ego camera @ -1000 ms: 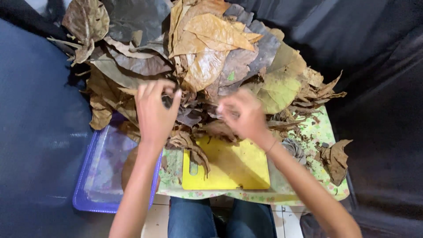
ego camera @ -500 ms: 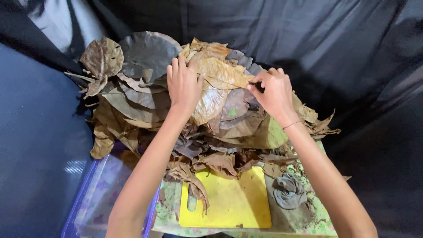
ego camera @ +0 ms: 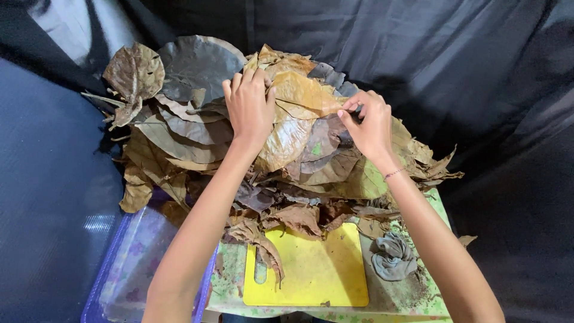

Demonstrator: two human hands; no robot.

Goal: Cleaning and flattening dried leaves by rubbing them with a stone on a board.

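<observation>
A: What are the hands doing?
B: Left hand (ego camera: 250,107) lies flat, fingers spread, on the big pile of dry brown leaves (ego camera: 197,131) — right hand (ego camera: 369,127) pinches a tan leaf's edge (ego camera: 305,96) above the yellow plastic cutting board (ego camera: 311,269).

Single head-worn view, looking steeply down, close over leaf pile (ego camera: 251,149)

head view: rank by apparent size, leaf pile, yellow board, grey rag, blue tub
1. Leaf pile, by far the largest.
2. Yellow board.
3. Grey rag, smallest.
Blue tub: cut off by the frame edge and partly hidden by the left arm, so unranked; the visible part looks close to the board.
</observation>
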